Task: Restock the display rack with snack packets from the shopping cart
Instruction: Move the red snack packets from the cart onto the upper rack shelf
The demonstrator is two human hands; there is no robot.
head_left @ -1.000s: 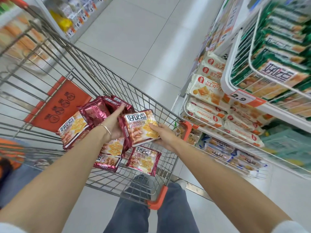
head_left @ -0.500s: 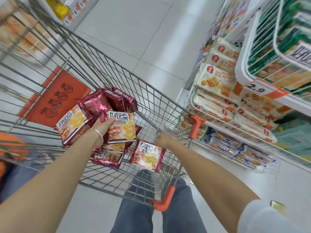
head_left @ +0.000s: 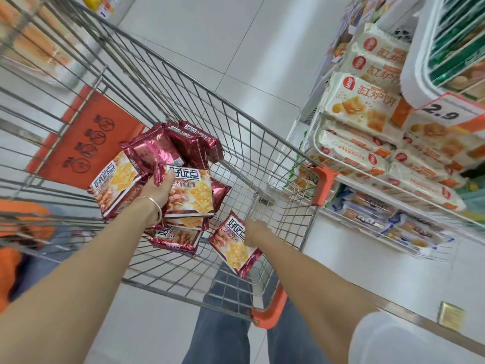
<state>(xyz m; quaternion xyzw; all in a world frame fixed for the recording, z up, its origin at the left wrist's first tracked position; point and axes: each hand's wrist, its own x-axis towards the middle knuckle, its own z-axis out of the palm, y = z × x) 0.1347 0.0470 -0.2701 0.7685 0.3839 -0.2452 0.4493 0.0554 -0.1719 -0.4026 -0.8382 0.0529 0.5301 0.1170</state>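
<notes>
Above floor tiles [head_left: 210,48], snack packets [head_left: 190,191] are glossy maroon and yellow.

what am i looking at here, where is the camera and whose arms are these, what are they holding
There is no machine here. A person wears a wide-angle camera on the head, and it looks down at their own two bare arms. That is why the picture bends at the edges and their jeans show at the bottom.

Below the arms is a wire shopping cart. The left hand grips a bundle of red snack packets above the cart floor. The right hand pinches a single packet of the same kind, tilted near the cart's near corner.

On the right stands the display rack, with pale packets and a price tag reading 2.9.
</notes>
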